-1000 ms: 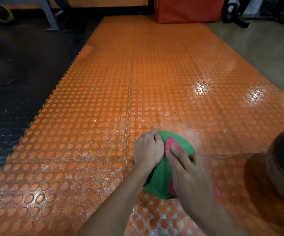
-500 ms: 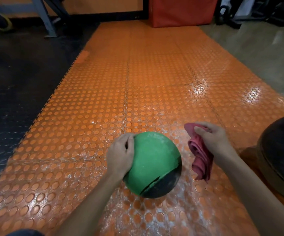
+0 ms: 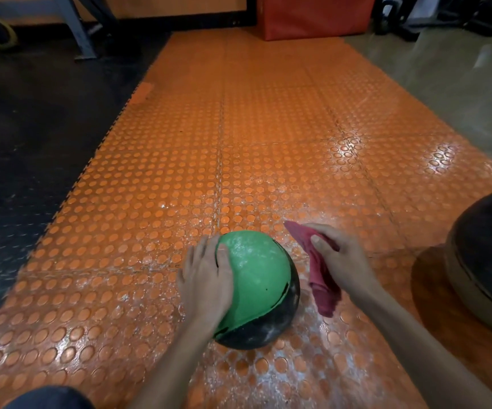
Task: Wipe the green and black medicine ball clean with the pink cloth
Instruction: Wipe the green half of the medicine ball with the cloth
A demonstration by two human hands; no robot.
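The medicine ball (image 3: 256,278) sits low on the orange mat (image 3: 238,143), left hand (image 3: 206,278) spread flat against its 9 o'clock side; the right hand (image 3: 339,258) pinches the pink cloth (image 3: 321,287) at 3 o'clock, just clear. Braced on one side only — a hard wipe may roll it.

Single head view, looking forward-down, close over orange floor mat (image 3: 268,143).

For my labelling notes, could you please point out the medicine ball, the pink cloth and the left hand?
medicine ball (image 3: 256,276), head view, green upper face.
pink cloth (image 3: 324,296), head view, hanging lower fold.
left hand (image 3: 206,278), head view, back of hand.
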